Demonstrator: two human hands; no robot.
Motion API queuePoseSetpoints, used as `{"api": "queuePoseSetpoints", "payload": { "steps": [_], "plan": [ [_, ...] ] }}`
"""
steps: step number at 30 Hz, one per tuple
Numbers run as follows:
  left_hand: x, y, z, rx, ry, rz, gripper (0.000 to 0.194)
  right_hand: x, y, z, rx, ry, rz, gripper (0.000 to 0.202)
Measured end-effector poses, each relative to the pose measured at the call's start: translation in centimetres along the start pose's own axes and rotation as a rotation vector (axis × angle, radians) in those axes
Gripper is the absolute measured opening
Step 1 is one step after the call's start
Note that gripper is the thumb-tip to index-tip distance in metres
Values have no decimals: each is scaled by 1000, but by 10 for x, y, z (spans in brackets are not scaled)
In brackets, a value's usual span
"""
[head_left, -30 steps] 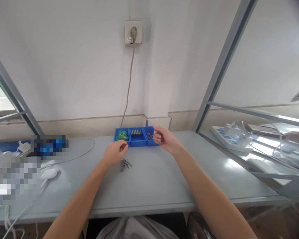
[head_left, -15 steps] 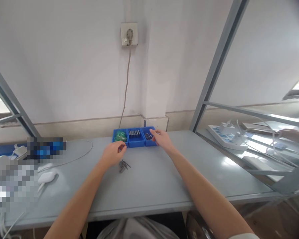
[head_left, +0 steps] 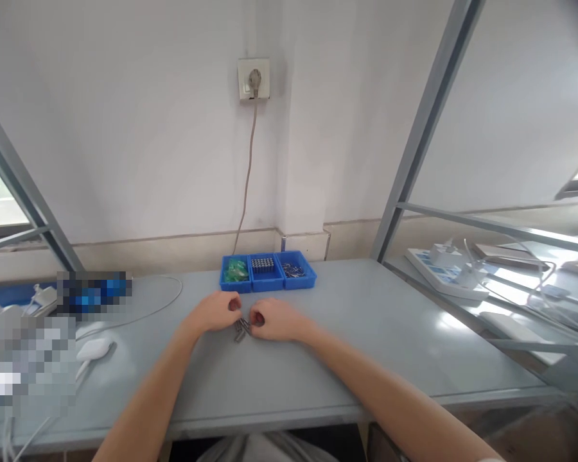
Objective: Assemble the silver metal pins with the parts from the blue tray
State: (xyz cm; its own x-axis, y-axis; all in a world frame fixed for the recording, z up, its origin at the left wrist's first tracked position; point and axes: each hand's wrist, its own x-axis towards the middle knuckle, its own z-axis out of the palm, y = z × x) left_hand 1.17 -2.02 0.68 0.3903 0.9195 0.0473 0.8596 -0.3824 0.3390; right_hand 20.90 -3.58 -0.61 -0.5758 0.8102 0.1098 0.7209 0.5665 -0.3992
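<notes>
My left hand (head_left: pixel 218 311) is above the grey table, its fingers curled in a pinch beside a few small grey metal parts (head_left: pixel 240 335). What its fingertips hold, if anything, is too small to make out. Facing it, my right hand (head_left: pixel 278 319) is also pinched, its fingertips at the right side of the same parts. Behind both hands sits a blue tray (head_left: pixel 266 289) with three compartments. Green plastic packets (head_left: pixel 236 270) fill the left one, rows of short metal cylinders (head_left: pixel 262 264) stand in the middle one, and thin metal pieces (head_left: pixel 293 270) lie loose in the right one.
A white adapter (head_left: pixel 94 348) with cables lies at the left of the table (head_left: pixel 270 385). Metal frame posts (head_left: pixel 421 135) rise at both sides. Beyond the right one is a table with a white board (head_left: pixel 446 274) and cables. A plug sits in the wall socket (head_left: pixel 253 80).
My right hand has moved from the tray's right compartment down and left to the metal parts. My left hand stays near them, slightly lower in view. The view has shifted a little.
</notes>
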Motion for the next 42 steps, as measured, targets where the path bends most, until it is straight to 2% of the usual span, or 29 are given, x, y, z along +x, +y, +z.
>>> {"api": "queuePoseSetpoints", "payload": {
  "steps": [3,9,13,16,21,26,29,32,36,39,42],
  "plan": [
    [-1,4,1,-16,-44,-6,25,0,0,-3,-56,-26,84,14],
    [2,11,9,1,54,40,31,-1,18,-18,-137,-76,130,14],
    [5,10,14,-9,68,85,31,-2,31,-22,-155,-90,161,10],
    [6,12,14,-31,91,100,29,-3,33,-23,-115,-37,158,9],
    [6,17,14,-58,134,142,36,-1,23,-21,-48,167,102,9],
    [11,17,18,-28,197,236,40,2,15,-16,-2,249,4,10],
    [14,15,19,-53,214,240,38,4,16,-17,118,320,-16,10],
    [14,15,18,-110,259,216,35,5,19,-18,321,353,33,13],
    [12,16,15,-177,314,193,31,8,22,-17,501,270,128,40],
    [11,17,13,-190,324,199,30,11,22,-13,701,222,135,42],
    [12,18,13,-192,333,218,30,15,21,-10,838,266,130,39]
  ]
}}
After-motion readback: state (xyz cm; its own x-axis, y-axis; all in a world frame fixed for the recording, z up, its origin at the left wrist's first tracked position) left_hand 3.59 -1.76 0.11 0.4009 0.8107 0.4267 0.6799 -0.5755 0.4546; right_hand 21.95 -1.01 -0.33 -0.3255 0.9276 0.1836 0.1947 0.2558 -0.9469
